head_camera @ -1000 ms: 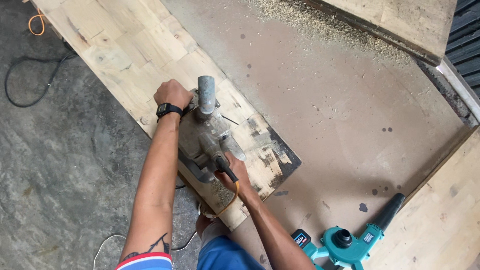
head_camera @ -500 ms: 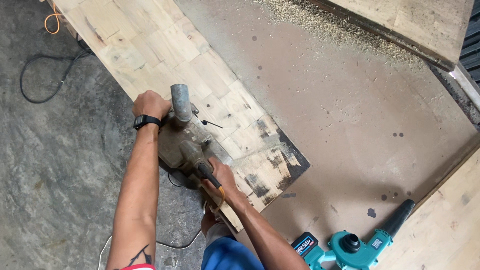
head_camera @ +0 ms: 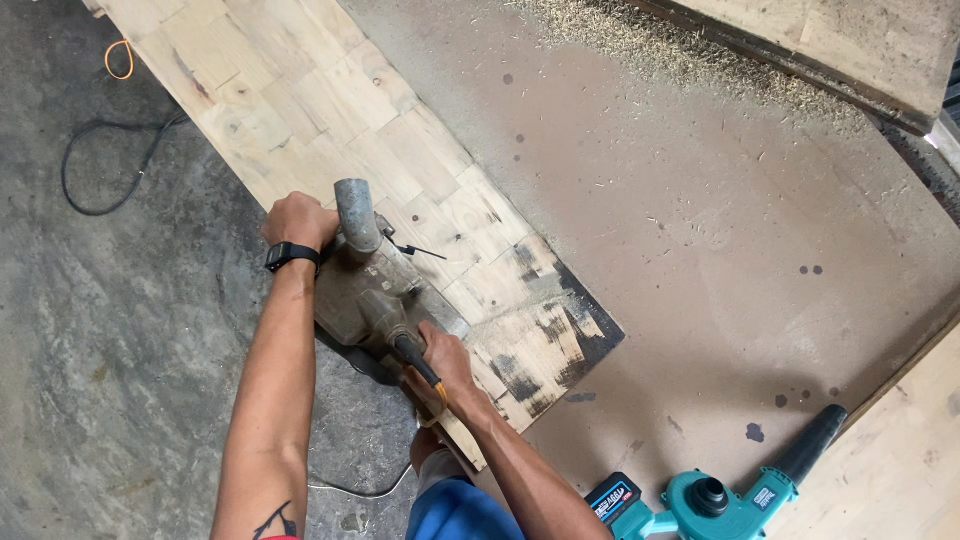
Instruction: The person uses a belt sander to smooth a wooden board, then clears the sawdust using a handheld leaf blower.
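A black cable (head_camera: 100,170) loops on the concrete floor (head_camera: 120,350) at the far left. Your left hand (head_camera: 298,220) is clamped on the front knob of the planer (head_camera: 365,290), which sits on the left edge of the wooden board (head_camera: 400,150). Your right hand (head_camera: 445,365) is wrapped round its rear handle. A teal blower (head_camera: 720,500) lies near right; shavings (head_camera: 680,55) lie far right.

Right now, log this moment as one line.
left hand: grips planer front | right hand: grips rear handle | power planer: on wood panel | blower: idle
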